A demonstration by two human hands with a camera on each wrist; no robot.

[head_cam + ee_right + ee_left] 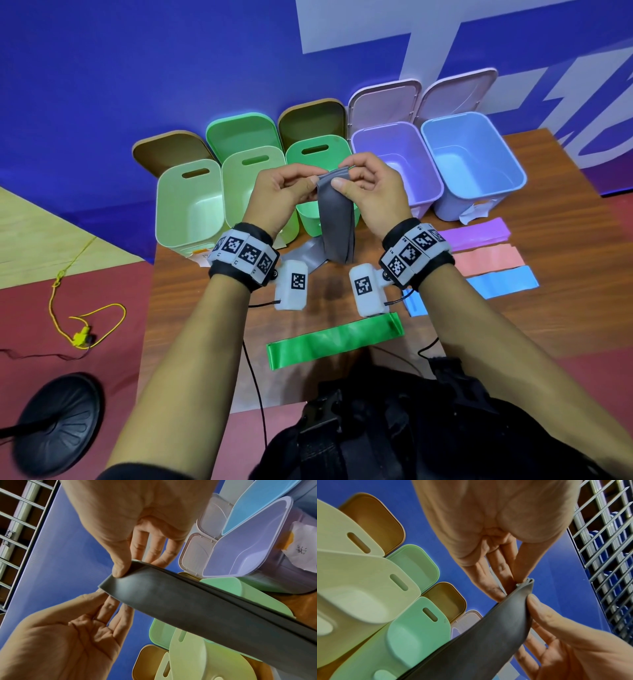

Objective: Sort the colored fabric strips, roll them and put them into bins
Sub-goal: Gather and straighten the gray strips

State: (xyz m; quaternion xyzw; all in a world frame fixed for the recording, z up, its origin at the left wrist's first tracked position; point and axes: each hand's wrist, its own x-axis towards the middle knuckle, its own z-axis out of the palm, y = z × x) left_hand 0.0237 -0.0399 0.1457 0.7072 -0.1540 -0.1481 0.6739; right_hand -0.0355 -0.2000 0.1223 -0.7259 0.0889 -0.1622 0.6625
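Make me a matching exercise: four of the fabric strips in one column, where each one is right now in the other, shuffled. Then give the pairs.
Things:
1. grey strip
2. green strip
3. purple strip
4. pink strip

Places:
A. flat on the table's near edge, in front of the wrists
B. on the table just in front of the blue bin
C. held up by its top end between the left hand and right hand
D. flat between the purple and blue strips

Pairs: 1-C, 2-A, 3-B, 4-D
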